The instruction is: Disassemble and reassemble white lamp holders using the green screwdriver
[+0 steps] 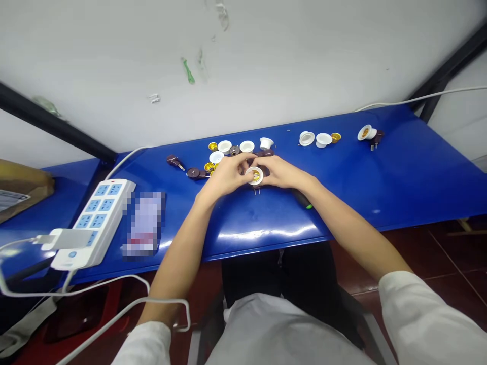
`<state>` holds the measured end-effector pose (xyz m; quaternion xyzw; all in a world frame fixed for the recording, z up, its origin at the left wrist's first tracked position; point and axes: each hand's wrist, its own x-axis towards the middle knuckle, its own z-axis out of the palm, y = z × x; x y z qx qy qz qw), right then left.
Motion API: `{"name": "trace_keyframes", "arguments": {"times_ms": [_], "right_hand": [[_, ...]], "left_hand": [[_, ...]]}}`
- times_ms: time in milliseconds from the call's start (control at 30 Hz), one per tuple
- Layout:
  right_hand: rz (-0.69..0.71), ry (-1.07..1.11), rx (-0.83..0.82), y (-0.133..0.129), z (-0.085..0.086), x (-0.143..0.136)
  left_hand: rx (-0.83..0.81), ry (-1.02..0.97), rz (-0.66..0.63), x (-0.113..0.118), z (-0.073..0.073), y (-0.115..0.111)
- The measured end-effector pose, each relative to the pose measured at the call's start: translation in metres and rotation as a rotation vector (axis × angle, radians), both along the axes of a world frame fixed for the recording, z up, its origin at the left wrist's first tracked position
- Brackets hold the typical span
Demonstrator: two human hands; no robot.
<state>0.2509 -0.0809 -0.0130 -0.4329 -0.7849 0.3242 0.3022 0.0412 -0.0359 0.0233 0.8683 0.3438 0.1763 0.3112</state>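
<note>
Both of my hands hold one plug-in lamp socket [254, 176] above the blue table. It has a white flared rim, a brass-coloured inside and two metal pins pointing toward me. My left hand [230, 173] grips its left side, the thumb at the rim. From the right, my right hand [280, 171] closes its fingers on the same piece. Just beyond the hands lie white socket shells [247, 146], brass screw shells [209, 167] and brown plug bodies [195, 173]. A dark handle with a green end [304, 199] is partly hidden under my right forearm.
A white power strip [95, 218] with a plugged-in adapter and a blurred phone [144, 223] lie at the left. Farther right are more white shells [323, 140] and an assembled lamp socket [367, 133]. A cardboard box [26, 185] stands far left; white cables cross the left front.
</note>
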Motion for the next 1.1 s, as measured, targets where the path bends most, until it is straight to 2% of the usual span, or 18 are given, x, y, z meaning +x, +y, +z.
{"name": "trace_keyframes", "arguments": {"times_ms": [333,567,733,933,1000,1100], "right_hand": [[0.005,0.018,0.027,0.002,-0.003,-0.001],[0.011,0.035,0.033,0.001,-0.004,-0.001],[0.011,0.031,0.025,0.003,-0.005,-0.002],[0.014,0.028,0.017,0.003,-0.002,-0.003],[0.006,0.023,0.003,0.002,-0.001,-0.003],[0.004,0.022,-0.010,0.002,0.000,-0.004]], "left_hand": [[0.038,-0.008,-0.013,-0.003,0.001,0.000],[0.103,0.060,-0.019,-0.004,0.004,-0.002],[0.168,0.213,-0.054,-0.001,0.021,-0.003],[0.261,0.517,-0.140,0.020,0.044,0.006],[0.253,0.539,-0.177,0.024,0.048,0.009],[0.204,0.501,-0.160,0.025,0.049,0.010]]}}
